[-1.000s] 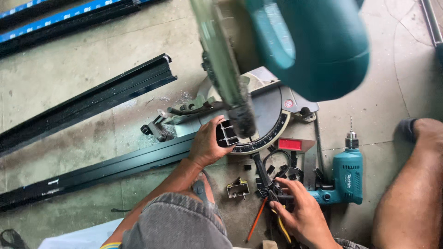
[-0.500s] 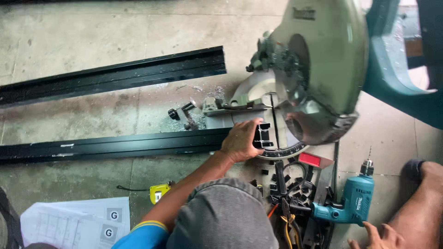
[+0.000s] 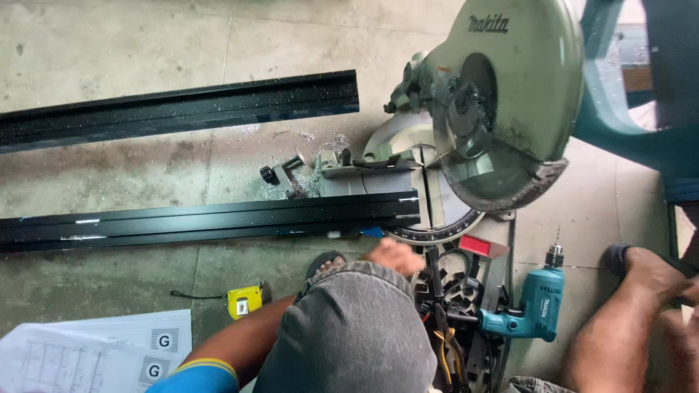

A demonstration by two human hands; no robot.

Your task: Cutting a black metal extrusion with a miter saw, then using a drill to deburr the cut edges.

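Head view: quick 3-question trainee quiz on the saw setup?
1. True or false: the black profile reaches onto the miter saw base.
2. The tape measure on the floor is: A red, B yellow, C blue.
3. Which is nearer the left hand: the profile's end or the drill?
Key: 1 true; 2 B; 3 profile's end.

A profile is lying across the saw base; another profile is lying behind it, a tape measure before it, a drill right.
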